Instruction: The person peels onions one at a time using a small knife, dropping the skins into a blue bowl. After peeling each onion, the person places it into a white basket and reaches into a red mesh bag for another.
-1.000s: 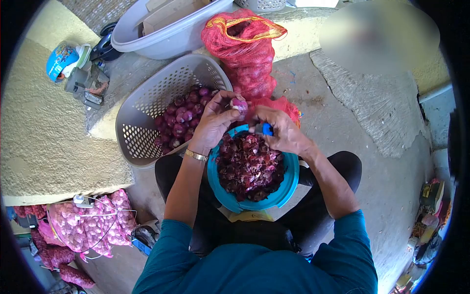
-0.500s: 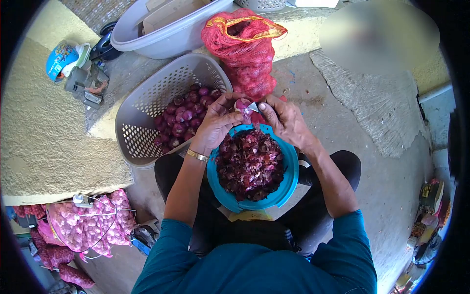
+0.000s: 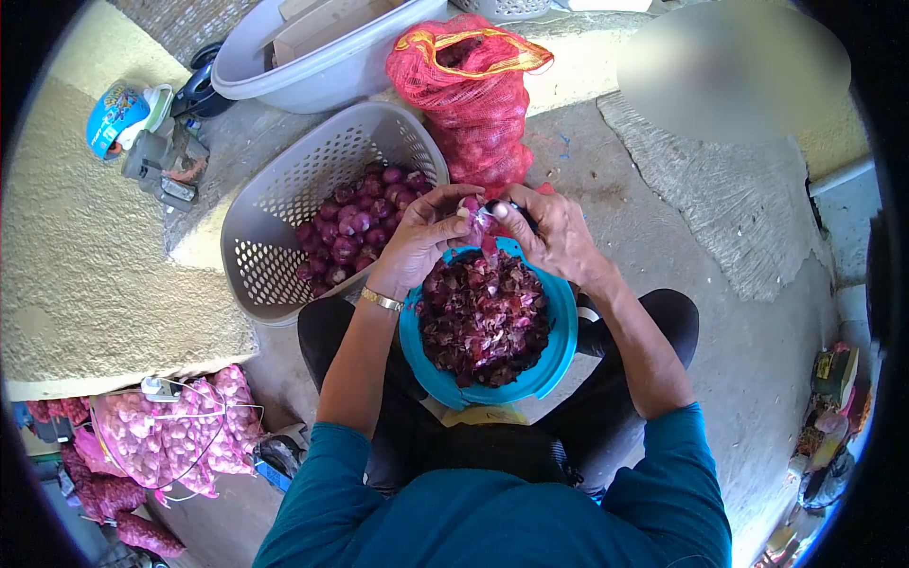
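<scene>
Closer to onion (image 3: 468,203) now: my R hand (image 3: 549,230), clamped on knife (image 3: 525,223); L hand (image 3: 422,234) pinches onion, prob. light, firm, slick; hold sides.

Purple onions (image 3: 358,221), turquoise tub (image 3: 566,331), grey basket (image 3: 312,170), red mesh sack (image 3: 478,123) with yellow band (image 3: 511,63)

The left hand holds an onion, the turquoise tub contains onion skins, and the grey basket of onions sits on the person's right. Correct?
Wrong side: the head view shows the grey basket of onions on the person's left. The left hand holds an onion, and the turquoise tub contains onion skins.
</scene>
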The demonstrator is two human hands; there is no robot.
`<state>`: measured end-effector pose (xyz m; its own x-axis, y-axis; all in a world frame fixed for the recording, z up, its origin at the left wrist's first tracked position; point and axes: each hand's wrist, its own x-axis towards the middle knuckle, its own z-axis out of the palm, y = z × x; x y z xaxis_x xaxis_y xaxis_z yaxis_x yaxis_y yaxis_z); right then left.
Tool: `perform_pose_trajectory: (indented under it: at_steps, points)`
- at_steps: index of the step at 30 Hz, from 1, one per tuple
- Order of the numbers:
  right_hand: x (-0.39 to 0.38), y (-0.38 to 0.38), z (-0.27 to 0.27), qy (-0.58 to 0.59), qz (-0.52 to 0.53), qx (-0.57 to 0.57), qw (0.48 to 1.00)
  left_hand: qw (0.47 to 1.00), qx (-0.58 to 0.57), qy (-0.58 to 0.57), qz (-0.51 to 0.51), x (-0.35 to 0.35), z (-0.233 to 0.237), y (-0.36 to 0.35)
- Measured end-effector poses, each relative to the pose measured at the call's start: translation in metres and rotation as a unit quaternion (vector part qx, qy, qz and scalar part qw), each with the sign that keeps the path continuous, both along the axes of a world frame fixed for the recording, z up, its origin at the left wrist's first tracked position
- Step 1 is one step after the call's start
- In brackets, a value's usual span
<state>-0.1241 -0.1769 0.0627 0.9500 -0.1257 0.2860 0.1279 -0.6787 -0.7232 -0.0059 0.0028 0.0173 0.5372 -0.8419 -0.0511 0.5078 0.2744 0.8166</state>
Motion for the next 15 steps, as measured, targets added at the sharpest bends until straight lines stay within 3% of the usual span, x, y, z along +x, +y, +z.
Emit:
perform_pose_trajectory:
  at_steps: [10,15]
  points:
    - [0.0040,-0.0015,-0.0075,0.001,-0.007,0.013,1.000,1.000,0.001,-0.007,-0.018,0.0021,-0.0055,-0.0005]
    - [0.0042,0.0004,-0.0070,-0.046,0.010,-0.033,0.998,0.999,-0.004,-0.013,-0.031,0.0018,-0.0038,0.0005]
